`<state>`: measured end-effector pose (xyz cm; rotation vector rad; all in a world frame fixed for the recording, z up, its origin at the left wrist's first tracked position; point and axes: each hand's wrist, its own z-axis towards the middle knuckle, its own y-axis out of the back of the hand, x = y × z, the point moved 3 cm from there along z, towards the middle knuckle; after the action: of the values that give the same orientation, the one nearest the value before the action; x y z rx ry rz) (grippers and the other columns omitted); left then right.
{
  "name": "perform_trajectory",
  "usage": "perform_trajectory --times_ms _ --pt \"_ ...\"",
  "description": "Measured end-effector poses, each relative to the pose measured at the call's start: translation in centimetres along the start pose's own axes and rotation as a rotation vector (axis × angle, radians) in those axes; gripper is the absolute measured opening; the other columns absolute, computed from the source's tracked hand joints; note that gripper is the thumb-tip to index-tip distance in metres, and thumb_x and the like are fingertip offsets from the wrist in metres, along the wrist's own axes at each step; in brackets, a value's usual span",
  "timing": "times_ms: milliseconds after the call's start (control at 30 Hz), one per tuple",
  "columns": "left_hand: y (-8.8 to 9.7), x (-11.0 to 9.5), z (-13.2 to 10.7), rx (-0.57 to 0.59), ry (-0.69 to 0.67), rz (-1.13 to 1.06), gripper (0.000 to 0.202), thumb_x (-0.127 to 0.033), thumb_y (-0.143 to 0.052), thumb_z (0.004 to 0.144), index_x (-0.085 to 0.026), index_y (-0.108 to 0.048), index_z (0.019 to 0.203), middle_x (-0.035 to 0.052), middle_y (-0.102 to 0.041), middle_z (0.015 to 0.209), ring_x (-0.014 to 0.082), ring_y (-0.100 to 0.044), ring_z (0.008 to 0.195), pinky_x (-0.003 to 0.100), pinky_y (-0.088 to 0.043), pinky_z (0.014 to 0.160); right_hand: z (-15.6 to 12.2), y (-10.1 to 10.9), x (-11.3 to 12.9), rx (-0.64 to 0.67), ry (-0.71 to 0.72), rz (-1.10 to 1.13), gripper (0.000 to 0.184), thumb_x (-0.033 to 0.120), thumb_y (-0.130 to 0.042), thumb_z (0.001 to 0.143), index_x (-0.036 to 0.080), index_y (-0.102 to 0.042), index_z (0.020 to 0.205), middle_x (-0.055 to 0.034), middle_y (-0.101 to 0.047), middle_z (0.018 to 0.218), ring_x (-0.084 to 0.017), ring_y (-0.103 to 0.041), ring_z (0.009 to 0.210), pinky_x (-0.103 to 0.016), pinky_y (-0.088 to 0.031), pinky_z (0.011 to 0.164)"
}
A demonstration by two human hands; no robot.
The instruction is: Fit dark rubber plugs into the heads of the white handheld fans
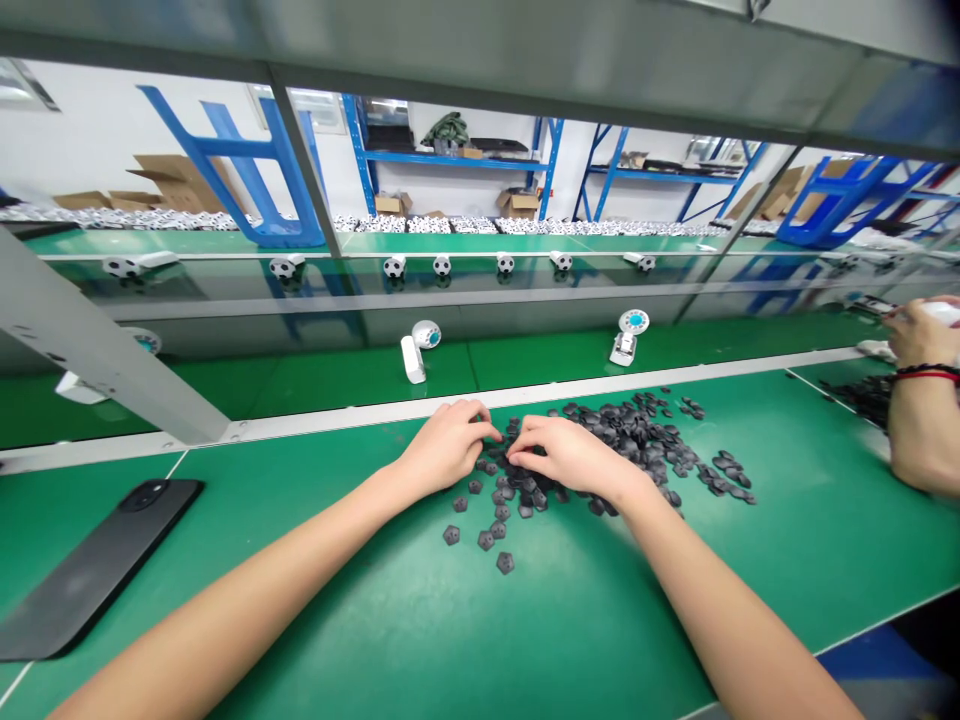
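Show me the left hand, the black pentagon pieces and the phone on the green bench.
Left hand (448, 447): head view, point on the back of the hand.
Black pentagon pieces (622, 425): head view, point on the thickest part of the pile.
Phone (97, 570): head view, point on its dark back.

I can read no text, label, brand or number anywhere in front of me. The round teal-faced dial (634, 321) standing on the far side of the bench, right of centre, shows small marks, but they are too tiny to make out. The same goes for the partly hidden teal dial (146, 341) at the left of the frame.
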<state>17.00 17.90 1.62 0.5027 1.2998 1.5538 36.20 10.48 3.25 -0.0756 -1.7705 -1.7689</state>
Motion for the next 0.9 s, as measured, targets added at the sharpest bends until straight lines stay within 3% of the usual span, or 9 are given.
perform_trajectory --times_ms 100,233,400,567,733,900 --pt "-0.3 -1.0 0.2 0.015 -0.014 -0.011 0.033 -0.007 -0.053 0.092 -0.025 -0.077 0.108 0.0074 -0.066 0.112 0.0262 -0.06 0.108 0.041 -0.047 0.093 0.3 0.2 -0.5 -0.106 -0.042 -0.037 0.018 0.033 -0.061 0.102 0.026 -0.077 0.1 -0.0019 -0.069 0.1 -0.018 -0.066 0.087 -0.029 -0.047 0.08" --pt "-0.9 -1.8 0.5 0.012 0.004 -0.012 0.02 -0.025 -0.061 0.097 -0.022 -0.077 0.108 0.008 -0.066 0.106 0.027 -0.061 0.104 0.042 -0.047 0.091 0.5 0.5 -2.9 -0.257 -0.223 -0.076 0.024 0.032 -0.054 0.105 0.022 -0.073 0.095 -0.0042 -0.068 0.1 -0.018 -0.066 0.089 -0.029 -0.046 0.081" --pt "-1.5 -2.2 0.6 0.009 0.02 -0.004 0.017 -0.035 -0.07 0.093 -0.023 -0.077 0.103 0.0069 -0.066 0.105 0.0276 -0.06 0.105 0.042 -0.045 0.091 0.6 0.2 -5.1 -0.268 -0.296 -0.103 0.023 0.03 -0.058 0.102 0.022 -0.075 0.088 -0.0047 -0.069 0.094 -0.02 -0.066 0.087 -0.029 -0.045 0.079" --pt "-1.4 -2.5 0.6 0.007 0.016 0.011 0.013 -0.032 -0.069 0.095 -0.022 -0.077 0.098 0.0066 -0.067 0.104 0.0268 -0.06 0.104 0.042 -0.044 0.09 0.7 -0.1 -4.9 -0.292 -0.314 -0.139 0.023 0.032 -0.056 0.103 0.022 -0.074 0.091 -0.0052 -0.069 0.1 -0.02 -0.066 0.089 -0.029 -0.044 0.077" --pt "-1.3 -2.6 0.8 0.01 0.016 0.003 0.019 -0.04 -0.074 0.091 -0.021 -0.076 0.095 0.007 -0.067 0.102 0.0278 -0.06 0.102 0.042 -0.044 0.089 0.8 -0.2 -5.2 -0.336 -0.342 -0.18 0.026 0.034 -0.052 0.106 0.022 -0.073 0.098 -0.0071 -0.069 0.106 -0.021 -0.066 0.093 -0.03 -0.046 0.078" --pt "-1.6 -2.3 1.2 0.016 0.028 -0.025 0.013 -0.032 -0.073 0.091 -0.02 -0.076 0.096 0.0061 -0.068 0.1 0.0259 -0.062 0.101 0.04 -0.045 0.09 1.2 -0.4 -4.8 -0.347 -0.309 -0.231 0.027 0.035 -0.052 0.107 0.023 -0.077 0.103 -0.0085 -0.069 0.106 -0.023 -0.065 0.1 -0.03 -0.046 0.076"
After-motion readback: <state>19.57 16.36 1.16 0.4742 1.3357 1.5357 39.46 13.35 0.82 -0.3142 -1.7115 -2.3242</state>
